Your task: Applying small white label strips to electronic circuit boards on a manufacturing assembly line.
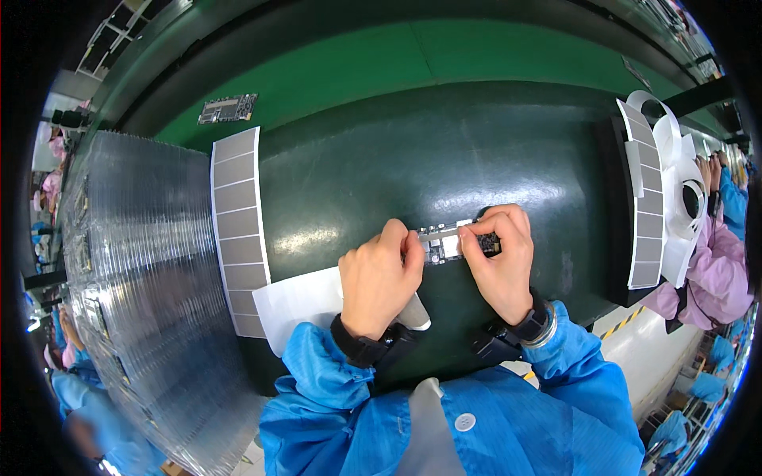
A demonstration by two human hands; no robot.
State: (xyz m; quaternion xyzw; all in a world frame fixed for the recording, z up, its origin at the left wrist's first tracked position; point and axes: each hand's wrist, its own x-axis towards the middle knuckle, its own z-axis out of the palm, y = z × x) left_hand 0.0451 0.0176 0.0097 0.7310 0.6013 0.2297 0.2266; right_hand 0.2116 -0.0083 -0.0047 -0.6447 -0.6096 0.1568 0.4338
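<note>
A small circuit board (448, 246) lies across the middle of the dark green work surface, between my two hands. Along its upper part runs a narrow grey strip (436, 236), with a pale silvery patch beside it. My left hand (375, 278) is closed, thumb and forefinger pinched at the board's left end. From the other side, my right hand (502, 262) bends over the right part, thumb on the board and fingers curled at its far edge. The fingers partly hide both ends. Below my left hand lies a grey piece with a white edge (414, 314).
A sheet of grey labels (240, 222) and a white sheet (294, 305) lie left, beside stacked clear plastic trays (151, 293). Another circuit board (228, 109) rests at the back left. On the right stand more grey labels (647, 198) and curled white backing strips (681, 174). People sit beyond.
</note>
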